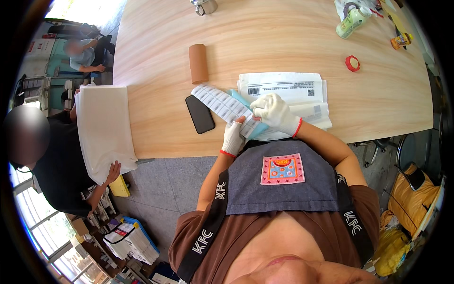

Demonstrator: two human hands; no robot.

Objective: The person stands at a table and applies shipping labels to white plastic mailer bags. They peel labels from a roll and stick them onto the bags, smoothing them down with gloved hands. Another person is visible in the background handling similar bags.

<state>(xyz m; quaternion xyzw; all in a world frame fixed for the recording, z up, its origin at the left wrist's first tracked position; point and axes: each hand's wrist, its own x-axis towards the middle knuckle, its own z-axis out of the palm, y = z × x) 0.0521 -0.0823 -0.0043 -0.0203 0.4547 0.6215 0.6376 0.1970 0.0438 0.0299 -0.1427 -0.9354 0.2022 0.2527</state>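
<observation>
My left hand (232,138), in a white fingerless glove with a red cuff, grips the lower end of a sheet of labels (218,102), thumb on top. The sheet is white with rows of small printed rectangles and slants up to the left. My right hand (278,114), gloved the same way, is closed beside the sheet's right edge, its fingers curled; what they pinch, if anything, is hidden. Light blue material (240,99) shows under the sheet. Flat white printed plastic bags (283,79) lie beneath and beyond my right hand.
Left of the sheet, a black phone (200,114) and a brown cylinder (198,64) lie on the wooden table (161,61). Farther off are a metal cup (204,6), green bottle (352,22), small orange bottle (401,41) and red lid (352,63). A co-worker at left handles white sheeting (104,128).
</observation>
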